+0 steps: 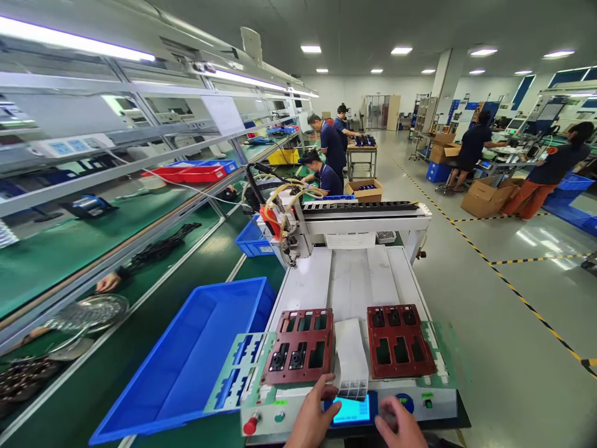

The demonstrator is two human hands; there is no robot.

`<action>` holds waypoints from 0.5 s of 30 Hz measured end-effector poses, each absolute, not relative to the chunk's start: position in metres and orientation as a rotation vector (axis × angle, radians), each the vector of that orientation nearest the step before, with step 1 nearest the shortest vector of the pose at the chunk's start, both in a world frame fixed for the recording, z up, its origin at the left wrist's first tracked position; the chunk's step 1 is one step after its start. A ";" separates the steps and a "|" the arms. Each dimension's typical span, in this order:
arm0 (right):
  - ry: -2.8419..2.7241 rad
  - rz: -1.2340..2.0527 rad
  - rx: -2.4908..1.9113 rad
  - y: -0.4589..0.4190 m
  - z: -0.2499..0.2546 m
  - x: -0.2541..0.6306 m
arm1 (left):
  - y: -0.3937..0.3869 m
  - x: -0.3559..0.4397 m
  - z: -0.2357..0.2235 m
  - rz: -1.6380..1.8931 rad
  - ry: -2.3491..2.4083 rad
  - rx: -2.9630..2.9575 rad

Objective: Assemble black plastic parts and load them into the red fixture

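Observation:
My left hand (314,410) is beside a white strip of labels (351,358), thumb and fingers apart at its lower left edge. I cannot tell whether the fingertips touch it. The strip's printed end hangs over a lit blue screen (352,411) on the machine's front panel. My right hand (400,424), blurred, is at the screen's right with fingers curled; whether it holds anything is unclear. Left of the strip lies a red-brown fixture plate (303,375) with two black parts (297,356) in its lower row. A second red-brown fixture plate (403,371), right, has black parts in its top row.
A benchtop gantry machine (364,227) spans behind the plates. Its panel carries a red stop button (250,425). A large blue bin (186,367) stands left, by the green conveyor (41,261). Several people work farther back; a co-worker's hand (108,283) shows under the shelf.

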State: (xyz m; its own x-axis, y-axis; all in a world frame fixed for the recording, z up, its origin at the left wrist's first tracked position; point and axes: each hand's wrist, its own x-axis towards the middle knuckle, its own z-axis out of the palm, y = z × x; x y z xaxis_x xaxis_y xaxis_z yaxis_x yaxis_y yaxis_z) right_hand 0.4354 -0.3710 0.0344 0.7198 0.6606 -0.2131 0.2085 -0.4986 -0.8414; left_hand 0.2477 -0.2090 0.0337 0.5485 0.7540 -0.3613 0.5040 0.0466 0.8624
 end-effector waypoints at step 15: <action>-1.204 0.945 -2.136 -0.318 -0.038 0.425 | -0.184 0.274 0.047 0.489 1.009 1.812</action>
State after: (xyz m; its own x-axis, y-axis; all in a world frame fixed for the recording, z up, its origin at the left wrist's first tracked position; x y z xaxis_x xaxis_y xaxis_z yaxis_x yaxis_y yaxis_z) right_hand 0.4254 -0.3177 -0.0376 0.3653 0.8734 -0.3221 0.5199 -0.4784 -0.7077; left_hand 0.2738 -0.1842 0.0470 0.5758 0.8111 -0.1027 0.4225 -0.1877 0.8867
